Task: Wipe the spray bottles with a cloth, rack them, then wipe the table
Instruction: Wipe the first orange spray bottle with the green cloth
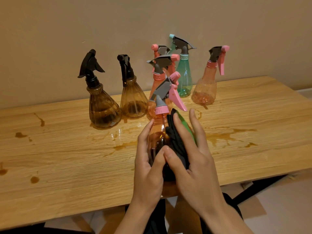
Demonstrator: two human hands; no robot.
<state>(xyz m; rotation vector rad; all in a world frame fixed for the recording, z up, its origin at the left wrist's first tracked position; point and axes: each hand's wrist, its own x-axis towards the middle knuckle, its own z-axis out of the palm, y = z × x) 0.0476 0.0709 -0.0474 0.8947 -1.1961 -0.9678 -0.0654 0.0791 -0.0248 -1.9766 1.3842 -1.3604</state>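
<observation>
Just behind the held pink bottle [158, 132] stand three pink bottles [204, 88], one green bottle [184, 76] and two brown bottles [103, 107]; left grip [148, 166] clasps it, right grip [197, 159] presses cloth [175, 139] against it, fingers straight.

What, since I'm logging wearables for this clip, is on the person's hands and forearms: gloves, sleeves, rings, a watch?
Nothing worn shows. The left hand and right hand are bare, with no gloves, rings, watch or bracelet visible. Both forearms are uncovered down to the picture's bottom edge, so no sleeve is in view.
</observation>
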